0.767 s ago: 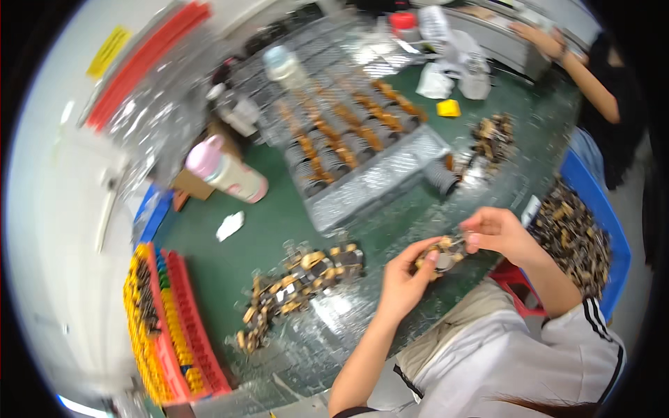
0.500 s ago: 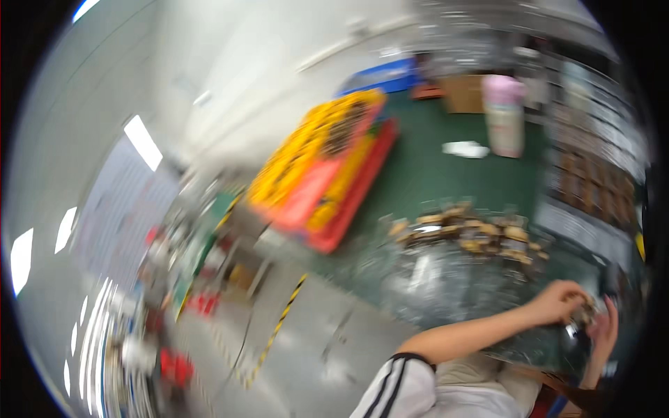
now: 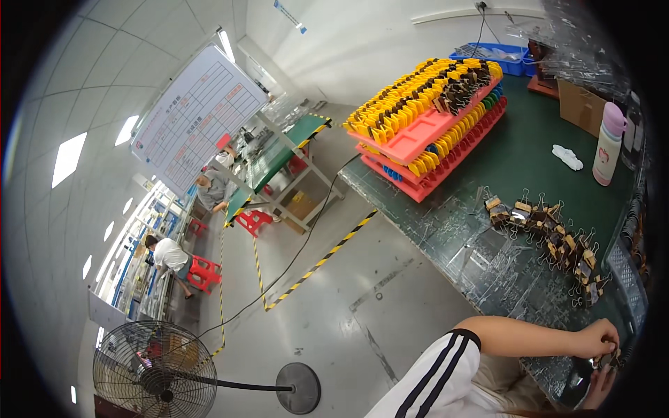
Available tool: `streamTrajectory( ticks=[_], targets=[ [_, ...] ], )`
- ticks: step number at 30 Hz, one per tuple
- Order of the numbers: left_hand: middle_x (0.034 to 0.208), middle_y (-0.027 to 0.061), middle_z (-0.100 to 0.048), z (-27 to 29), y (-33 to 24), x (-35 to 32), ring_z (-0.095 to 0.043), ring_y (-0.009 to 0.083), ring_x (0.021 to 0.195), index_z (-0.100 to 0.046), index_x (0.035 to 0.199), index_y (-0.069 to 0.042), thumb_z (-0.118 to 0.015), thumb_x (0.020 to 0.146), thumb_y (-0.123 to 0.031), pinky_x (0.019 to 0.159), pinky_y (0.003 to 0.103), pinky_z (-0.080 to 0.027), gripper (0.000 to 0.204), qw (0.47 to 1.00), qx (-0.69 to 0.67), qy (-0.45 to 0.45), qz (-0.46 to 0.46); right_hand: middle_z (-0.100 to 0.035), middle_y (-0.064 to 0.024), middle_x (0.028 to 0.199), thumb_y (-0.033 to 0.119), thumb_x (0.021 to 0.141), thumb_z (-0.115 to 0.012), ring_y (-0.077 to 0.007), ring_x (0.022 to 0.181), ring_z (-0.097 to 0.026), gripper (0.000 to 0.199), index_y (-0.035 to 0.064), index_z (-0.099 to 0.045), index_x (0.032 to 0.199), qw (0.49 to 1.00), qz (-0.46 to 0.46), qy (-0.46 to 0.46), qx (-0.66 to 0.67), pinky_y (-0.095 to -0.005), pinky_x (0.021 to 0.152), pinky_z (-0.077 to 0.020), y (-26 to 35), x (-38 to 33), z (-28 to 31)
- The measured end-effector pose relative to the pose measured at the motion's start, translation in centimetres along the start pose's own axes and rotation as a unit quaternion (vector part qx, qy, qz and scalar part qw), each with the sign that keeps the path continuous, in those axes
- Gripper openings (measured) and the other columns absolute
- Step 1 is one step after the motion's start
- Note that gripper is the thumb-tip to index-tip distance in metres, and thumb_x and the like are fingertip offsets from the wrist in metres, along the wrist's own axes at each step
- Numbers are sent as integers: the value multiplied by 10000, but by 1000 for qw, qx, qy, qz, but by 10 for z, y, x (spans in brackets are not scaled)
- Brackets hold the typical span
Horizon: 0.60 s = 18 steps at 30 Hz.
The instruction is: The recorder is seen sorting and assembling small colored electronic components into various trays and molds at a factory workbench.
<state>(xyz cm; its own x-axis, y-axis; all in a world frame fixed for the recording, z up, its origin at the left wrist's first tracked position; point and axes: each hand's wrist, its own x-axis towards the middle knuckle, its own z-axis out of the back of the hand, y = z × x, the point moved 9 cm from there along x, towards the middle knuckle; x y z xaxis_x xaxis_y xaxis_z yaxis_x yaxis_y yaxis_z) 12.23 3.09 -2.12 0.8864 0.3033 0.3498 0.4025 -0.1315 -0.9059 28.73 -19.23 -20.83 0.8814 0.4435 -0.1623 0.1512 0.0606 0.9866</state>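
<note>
Near the right rim of the view, my left hand [image 3: 598, 339] is closed with its fingertips pinched on a small binder clip [image 3: 610, 360], dark with a bit of tan. Just below, my right hand [image 3: 599, 389] holds the same clip from the other side; the rim and the clip hide part of it. Both are over the near right corner of the green table [image 3: 446, 223]. Beyond them lies a curved row of binder clips [image 3: 550, 235] with wire handles, gripping small tan and black pieces.
Stacked pink trays [image 3: 411, 143] full of yellow and black clips stand at the table's far left. A pink-lidded bottle [image 3: 608, 150], a crumpled white tissue [image 3: 567, 157] and a cardboard box [image 3: 582, 106] sit farther right. A grey perforated tray [image 3: 627, 279] borders the right; a fan [image 3: 157, 373] stands on the floor.
My view has swung to the left and become sharp, so the table and trays sit farther right and the fan shows. Both hands stay together on the small clip.
</note>
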Motion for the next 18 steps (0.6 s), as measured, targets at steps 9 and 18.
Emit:
streamTrajectory(
  ticks=[9, 18],
  targets=[
    [765, 105, -655, 12, -57, -14, -614, 198, 621, -646, 927, 5, -552, 856, -99, 589, 312, -464, 157, 996, 79, 34, 5, -568, -21, 923, 111, 865, -619, -64, 738, -522, 279, -4, -538, 1107, 993, 114, -39, -2, -196, 610, -429, 137, -105, -128],
    [1173, 151, -493, -20, -60, -28, -555, 361, 997, -402, 1270, -43, -629, 812, -164, 806, 418, -463, 526, 963, 234, 122, -58, -586, -30, 918, 68, 876, -599, -53, 729, -534, 226, 4, -528, 1081, 989, 119, -85, 8, -190, 611, -435, 155, -122, -110]
  ],
)
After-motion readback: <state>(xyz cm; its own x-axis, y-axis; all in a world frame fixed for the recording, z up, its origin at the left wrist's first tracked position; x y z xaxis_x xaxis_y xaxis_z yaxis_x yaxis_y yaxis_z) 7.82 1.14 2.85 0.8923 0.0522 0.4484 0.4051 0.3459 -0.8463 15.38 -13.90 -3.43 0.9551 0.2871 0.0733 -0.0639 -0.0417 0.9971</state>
